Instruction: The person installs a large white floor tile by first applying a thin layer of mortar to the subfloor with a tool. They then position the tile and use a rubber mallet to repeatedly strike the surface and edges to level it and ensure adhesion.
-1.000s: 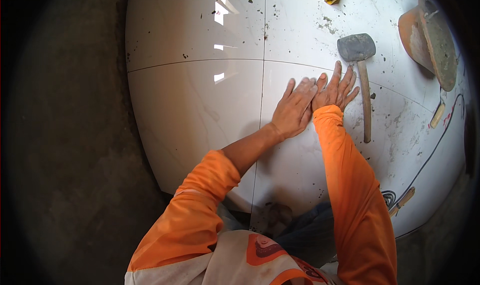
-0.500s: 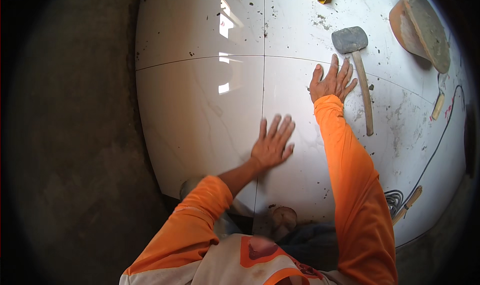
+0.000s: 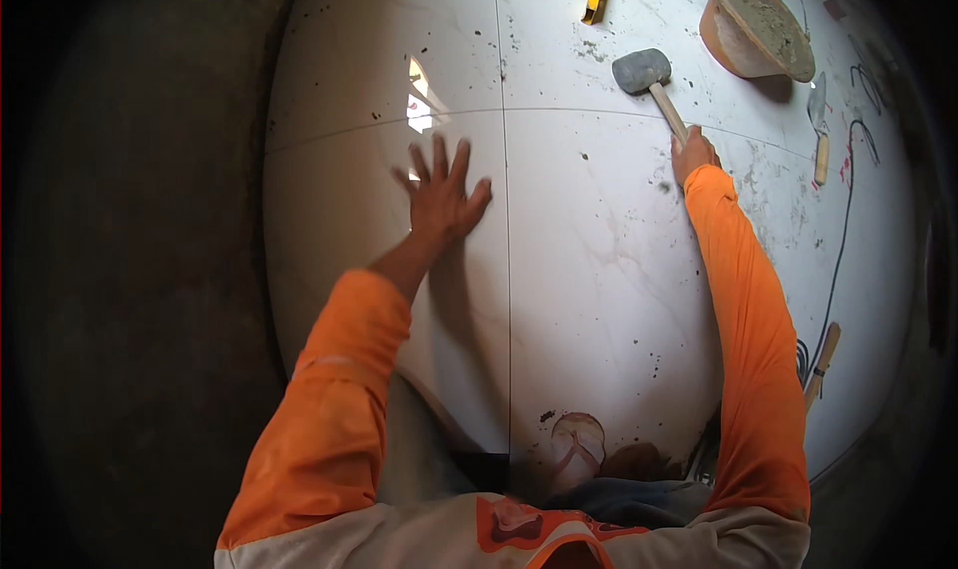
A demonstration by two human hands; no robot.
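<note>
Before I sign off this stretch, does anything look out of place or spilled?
Yes: dark crumbs lie scattered over the white tiles, and grey smears mark them right of the right hand, which grips the mallet. Both look odd against the otherwise pale, shiny tiles.

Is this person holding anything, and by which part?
Yes: the grey mallet, by its wooden handle, in the right-hand grip. The left-hand grip is spread open and holds nothing.

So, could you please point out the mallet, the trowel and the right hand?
Mallet (image 3: 642, 71), head camera view: on its dark grey striking head.
Trowel (image 3: 821, 159), head camera view: on its light-coloured handle.
Right hand (image 3: 696, 154), head camera view: on the back of the hand.
</note>
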